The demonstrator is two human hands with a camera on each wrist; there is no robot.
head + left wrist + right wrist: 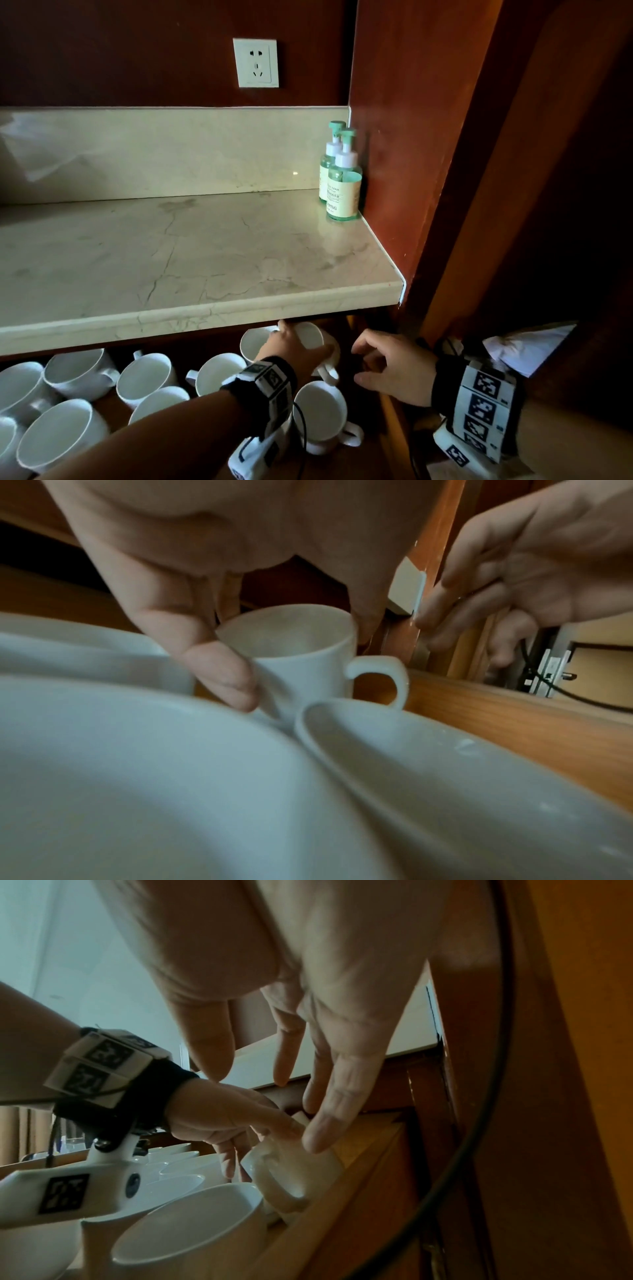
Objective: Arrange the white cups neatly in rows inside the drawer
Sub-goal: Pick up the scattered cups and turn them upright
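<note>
An open wooden drawer under a counter holds several white cups, loosely scattered, such as one at the right and one at the left. My left hand grips a white cup at the drawer's back right corner, thumb on one side and fingers on the other. That cup's handle points toward me. My right hand hovers just right of that cup over the drawer's right wall, fingers spread and holding nothing. The right wrist view shows its fingertips close above the cup.
A marble counter overhangs the back of the drawer. Two green pump bottles stand in its far right corner, and a wall socket is above. A dark wooden panel closes the right side.
</note>
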